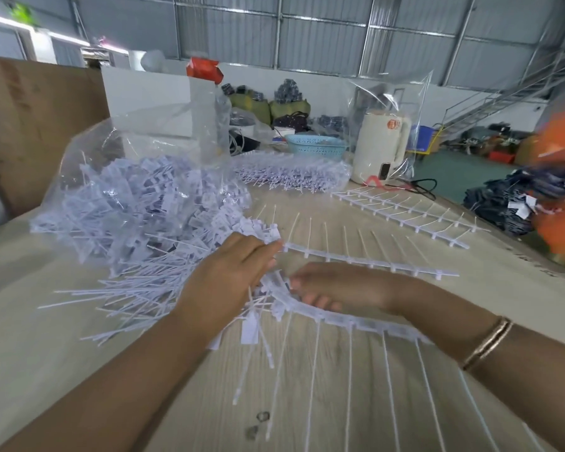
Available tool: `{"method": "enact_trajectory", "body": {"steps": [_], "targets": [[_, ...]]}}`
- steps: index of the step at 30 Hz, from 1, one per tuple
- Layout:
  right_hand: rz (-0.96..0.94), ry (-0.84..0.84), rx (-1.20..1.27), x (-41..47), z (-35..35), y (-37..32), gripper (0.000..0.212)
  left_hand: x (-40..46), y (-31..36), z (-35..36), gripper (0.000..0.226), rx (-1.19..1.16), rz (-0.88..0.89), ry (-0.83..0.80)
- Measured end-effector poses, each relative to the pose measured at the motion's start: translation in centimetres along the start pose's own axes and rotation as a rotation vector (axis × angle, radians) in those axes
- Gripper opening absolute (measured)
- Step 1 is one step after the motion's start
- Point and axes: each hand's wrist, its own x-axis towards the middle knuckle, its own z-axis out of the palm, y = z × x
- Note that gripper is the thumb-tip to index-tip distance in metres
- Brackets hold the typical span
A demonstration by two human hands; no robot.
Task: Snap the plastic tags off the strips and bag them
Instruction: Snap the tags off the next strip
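Both hands (232,272) pinching ribbed white strip (340,316)

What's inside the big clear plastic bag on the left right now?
The clear plastic bag holds a heap of loose white plastic tags, spilling out of its mouth toward the left hand. Anything beneath the heap is covered.

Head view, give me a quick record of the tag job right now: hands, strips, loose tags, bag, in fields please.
left hand: fingers curled round a bunch of snapped tags at the near strip's end
right hand: grips the near strip, its thin tails trailing toward the camera
spare strips: two more lie flat on the table beyond the hands
loose tags: big heap on the left, spilling from the clear bag
unopened strips: wrapped bundle farther back
behind: white kettle, blue basket
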Motion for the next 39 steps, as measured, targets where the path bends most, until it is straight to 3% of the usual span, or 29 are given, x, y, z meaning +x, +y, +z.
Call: {"method": "enact_trajectory", "body": {"steps": [2,9,13,19,22,23,26,29,32,39], "targets": [[-0.007,0.124,-0.106,0.7,1.9,-0.6,0.044,0.0,-0.1,0.0,0.025,0.024,0.013,0.016],[-0.325,0.465,-0.338,0.1,1.2,0.7,0.010,-0.2,-1.3,-0.3,0.041,-0.039,0.055,-0.104],[-0.356,0.479,-0.241,-0.9,-1.5,2.7,0.002,-0.4,-1.2,-0.4,0.050,-0.041,0.021,-0.203],[-0.364,0.429,-0.360,-1.3,-1.4,3.3,0.013,-0.3,-0.4,-0.7,0.035,-0.101,-0.108,-0.196],[-0.383,0.469,-0.389,-0.8,-0.8,2.5,0.002,-0.3,-0.4,-0.6,0.022,-0.200,-0.222,-0.225],[-0.388,0.484,-0.380,-0.6,-0.5,2.0,0.012,-0.3,-0.5,-0.6,0.019,-0.218,-0.252,-0.226],[-0.463,0.494,-0.404,0.2,1.2,1.1,0.039,-0.4,-0.8,-0.6,0.014,-0.194,-0.221,-0.230],[-0.502,0.508,-0.378,1.0,2.9,0.9,0.027,-0.3,-0.6,-0.9,0.014,-0.170,-0.139,-0.246],[-0.481,0.595,-0.332,1.1,3.0,1.4,0.017,-0.3,-0.5,-0.8,0.025,-0.176,-0.117,-0.281],[-0.523,0.871,-0.550,0.3,4.0,1.3,0.024,-0.7,0.3,0.2,0.031,-0.298,-0.312,-0.296]]}}
